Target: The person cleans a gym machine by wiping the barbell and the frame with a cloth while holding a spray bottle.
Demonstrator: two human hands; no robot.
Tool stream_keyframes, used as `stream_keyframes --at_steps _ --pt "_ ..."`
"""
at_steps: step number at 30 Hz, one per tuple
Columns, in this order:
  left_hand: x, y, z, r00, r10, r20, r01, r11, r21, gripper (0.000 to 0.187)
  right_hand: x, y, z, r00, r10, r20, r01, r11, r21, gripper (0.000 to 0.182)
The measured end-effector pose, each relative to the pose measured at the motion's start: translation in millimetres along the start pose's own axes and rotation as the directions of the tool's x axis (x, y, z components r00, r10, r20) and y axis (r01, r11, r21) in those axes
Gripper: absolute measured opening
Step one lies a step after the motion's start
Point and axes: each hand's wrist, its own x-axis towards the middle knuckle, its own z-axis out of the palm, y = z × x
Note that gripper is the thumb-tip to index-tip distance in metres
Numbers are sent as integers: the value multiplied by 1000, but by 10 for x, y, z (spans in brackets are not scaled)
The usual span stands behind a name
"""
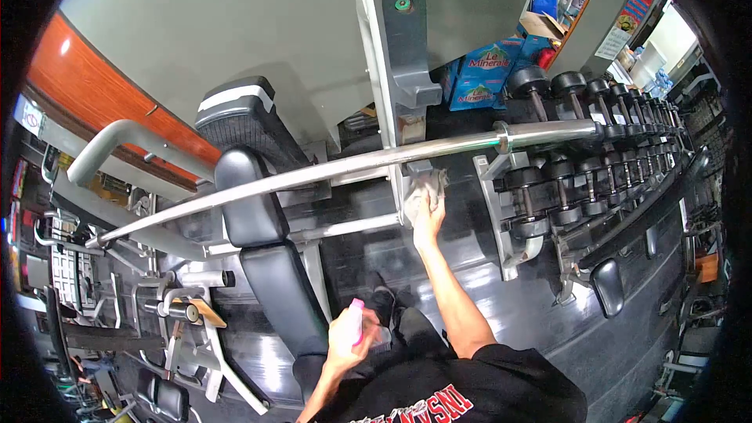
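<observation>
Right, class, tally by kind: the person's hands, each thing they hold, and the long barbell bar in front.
Hands: 2 (left hand, right hand)
Bottle: 1
Cloth: 1
Barbell bar: 1
Total: 5

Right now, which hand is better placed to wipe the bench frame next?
Probably right: the right hand holds the cloth at the frame; the left hand holds the bottle, farther back from it.

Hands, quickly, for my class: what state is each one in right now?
Left hand: closed around a pink-and-white bottle.
Right hand: closed on a pale cloth.
</observation>
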Motion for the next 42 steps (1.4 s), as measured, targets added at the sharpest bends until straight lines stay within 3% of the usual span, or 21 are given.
stream_keyframes --at_steps 2,3,4,6,8,11,14,15,18,20,22,23,25,26,29,36,38,39,40,41,42 --pt "-59 -75 27 1000 -22 -20 20 993 -115 12 85 125 87 986 -164 31 165 986 -36 49" --pt "-73 -91 30 999 -39 -22 36 993 -111 12 250 457 70 859 -508 71 498 794 -350 52" --pt "-59 -53 37 997 -63 -38 59 992 -109 11 372 724 70 625 -750 217 696 409 -591 55" --pt "-50 -85 3 996 -81 -28 79 995 -65 10 407 1011 44 626 -762 168 685 433 -586 62" --pt "-19 -124 -37 997 -65 -46 62 997 -55 11 407 1345 -153 726 -583 365 641 379 -667 64" --pt "43 -195 -157 999 -37 -32 39 998 42 12 318 1741 -386 937 -261 231 345 597 -724 63" --pt "121 -245 -263 998 -52 -18 52 998 37 14 227 2007 -605 930 -318 184 363 720 -592 52" --pt "124 -304 -290 1000 -15 -20 16 998 69 15 200 2082 -630 998 28 -57 -47 926 -374 45" --pt "84 -416 -341 1000 14 -26 -14 1000 -4 17 264 2178 -667 949 72 -308 -121 982 -145 45" --pt "80 -472 -383 999 11 -31 -14 995 -100 18 237 1722 -510 977 18 -215 -67 973 -222 45" --pt "55 -524 -415 997 -82 9 82 988 -128 17 167 1120 -89 806 -591 -21 518 723 -457 55" --pt "35 -594 -427 996 -83 25 85 989 -120 18 264 1089 -15 804 -594 -25 518 720 -462 55" --pt "45 -636 -493 996 -63 59 68 994 -84 18 406 1127 61 536 -784 314 712 220 -666 71" --pt "37 -661 -526 995 -46 88 50 998 -47 18 408 1184 72 539 -782 312 708 220 -672 71" --pt "-36 -821 -637 995 9 95 -5 999 -34 21 465 1641 -12 799 -551 241 530 458 -714 80" --pt "-83 -980 -769 997 -14 70 18 998 -56 20 300 2684 -484 958 -286 32 208 610 -765 68" --pt "-76 -983 -783 997 0 79 5 998 -58 20 374 2957 -538 855 -435 -280 215 791 -573 48" --pt "-74 -980 -787 996 15 85 -11 998 -57 20 431 2967 -486 867 -266 -422 104 924 -368 38" --pt "-87 -997 -791 996 17 90 -12 998 -61 20 469 2939 -510 863 -270 -426 106 923 -370 38" --pt "-102 -1031 -793 995 32 98 -30 999 -22 21 566 2891 -521 862 84 -500 -32 993 112 40" --pt "-106 -1047 -797 993 50 104 -52 998 18 22 610 2726 -446 816 425 -393 -147 809 570 42"
